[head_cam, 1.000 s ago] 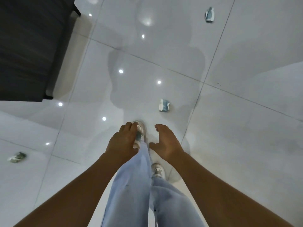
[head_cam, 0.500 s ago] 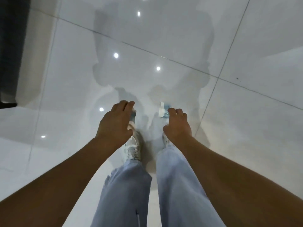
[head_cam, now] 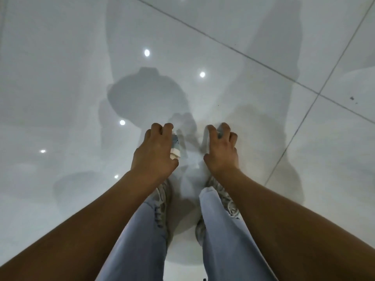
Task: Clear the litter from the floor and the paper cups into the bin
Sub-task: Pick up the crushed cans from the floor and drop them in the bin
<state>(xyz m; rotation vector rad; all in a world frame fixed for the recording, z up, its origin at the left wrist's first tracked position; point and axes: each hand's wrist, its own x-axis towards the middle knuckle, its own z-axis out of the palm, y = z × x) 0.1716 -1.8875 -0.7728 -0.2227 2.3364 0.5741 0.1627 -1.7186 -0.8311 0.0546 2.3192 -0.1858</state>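
1. My left hand point(head_cam: 155, 151) is curled tight round a crumpled white and blue paper cup point(head_cam: 175, 148). Only one edge of the cup peeks out past my fingers, on the side toward my other hand. The rest is hidden inside my fist.

2. My right hand point(head_cam: 221, 151) is down low over the shiny white tiled floor point(head_cam: 60, 78), with its fingers bent round a second scrap of blue and white litter point(head_cam: 219, 134). I can see just a tiny blue-grey bit between two fingers. I can tell it is gripped, but not what shape it is.

3. The two hands are near each other, a little above the middle, with a gap of bare floor between them.

4. My light blue jeans point(head_cam: 146, 240) run down to 6 o'clock and get cut off at the bottom edge.

5. My pale grey sneakers point(head_cam: 229, 205) are mostly covered by my arms and jeans.

6. Dark grout lines point(head_cam: 223, 44) cross at 2 o'clock, with small dark specks point(head_cam: 352, 98) near them that are too tiny to make out.

7. Round bright dots of light point(head_cam: 147, 52) shine on the floor from 9 to 12 o'clock, and grey blurry shadows spread around my hands.
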